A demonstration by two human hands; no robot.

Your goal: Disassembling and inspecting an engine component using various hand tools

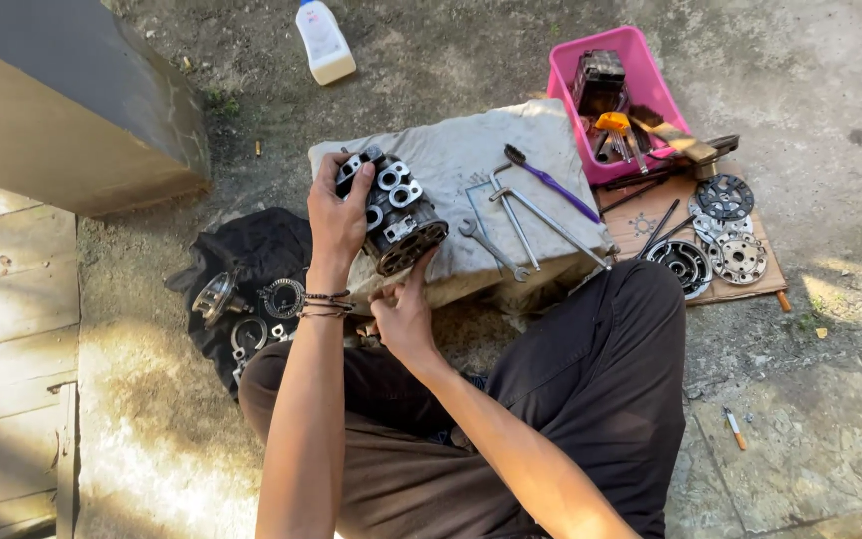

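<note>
A dark metal compressor body (398,210) with round silver ports lies tilted on a grey cloth-covered block (471,160). My left hand (338,218) grips its left end from above, a bead bracelet on the wrist. My right hand (403,311) reaches up from below, its fingertips touching the lower round end of the compressor body. I cannot tell whether the right hand holds anything small.
Wrenches (511,225) and a purple-handled brush (551,182) lie on the block. A pink tub (616,95) with tools stands behind, round metal plates (725,240) on cardboard at right, more parts on black cloth (251,289) at left, a white bottle (324,40) far back.
</note>
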